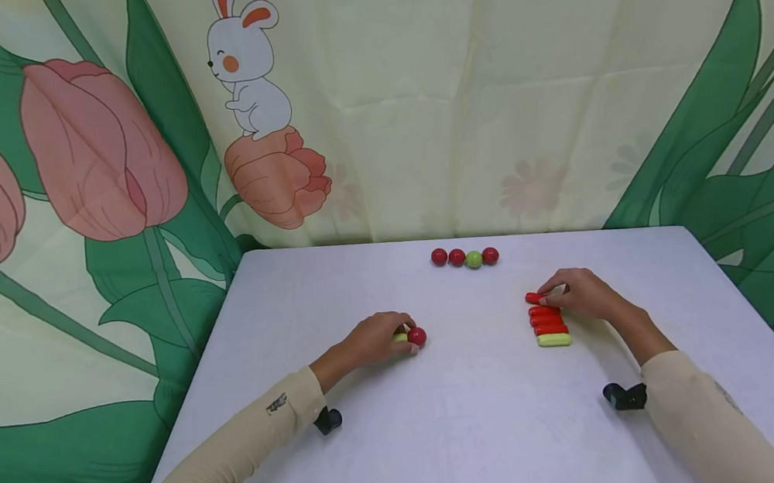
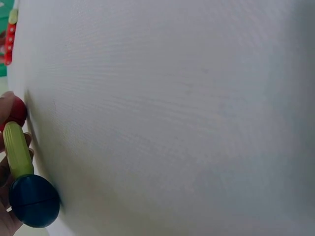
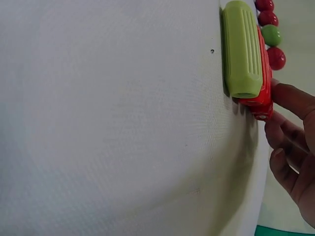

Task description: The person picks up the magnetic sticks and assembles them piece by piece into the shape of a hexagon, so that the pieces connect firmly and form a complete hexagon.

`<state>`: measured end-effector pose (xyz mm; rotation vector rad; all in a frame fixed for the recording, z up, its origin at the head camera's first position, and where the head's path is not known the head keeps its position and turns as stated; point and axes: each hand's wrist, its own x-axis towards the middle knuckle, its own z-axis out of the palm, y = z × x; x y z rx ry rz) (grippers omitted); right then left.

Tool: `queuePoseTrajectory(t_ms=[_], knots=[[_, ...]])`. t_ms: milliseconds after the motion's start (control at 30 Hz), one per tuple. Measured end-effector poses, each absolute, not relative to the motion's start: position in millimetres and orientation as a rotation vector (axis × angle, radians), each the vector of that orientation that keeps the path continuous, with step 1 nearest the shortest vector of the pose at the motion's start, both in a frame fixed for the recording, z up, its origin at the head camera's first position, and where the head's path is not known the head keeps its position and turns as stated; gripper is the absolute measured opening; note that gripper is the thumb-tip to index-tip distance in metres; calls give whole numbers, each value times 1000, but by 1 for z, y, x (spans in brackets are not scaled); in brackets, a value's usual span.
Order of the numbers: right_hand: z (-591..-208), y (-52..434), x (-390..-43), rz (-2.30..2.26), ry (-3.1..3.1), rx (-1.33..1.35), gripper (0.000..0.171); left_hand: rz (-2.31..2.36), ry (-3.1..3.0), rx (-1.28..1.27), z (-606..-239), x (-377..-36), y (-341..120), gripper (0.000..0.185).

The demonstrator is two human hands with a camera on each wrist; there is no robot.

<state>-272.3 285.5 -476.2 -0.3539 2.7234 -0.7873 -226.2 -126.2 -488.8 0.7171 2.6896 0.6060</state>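
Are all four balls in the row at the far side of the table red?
No: in the row of balls, the third from the left is a green ball, while the other three are red.

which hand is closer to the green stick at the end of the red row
Right. The right hand rests at the row's far end, near the green stick; the left hand is well off to its left.

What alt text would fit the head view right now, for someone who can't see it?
Two hands rest on a white table: the left hand holds a red ball joined to a green rod, and the right hand touches the farthest rod of a red rod row ending in a green stick. Four balls line the far edge.
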Motion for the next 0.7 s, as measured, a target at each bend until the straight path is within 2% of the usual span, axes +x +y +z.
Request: queuePoseTrajectory(t_ms=[333,700], knots=[[-478,285,-285,-724,2675,-323,38,585,2697,720,-490,-225,-127,41],[-475,280,-288,-602,2721,-337,39,592,2705,699,-487,-224,-125,44]])
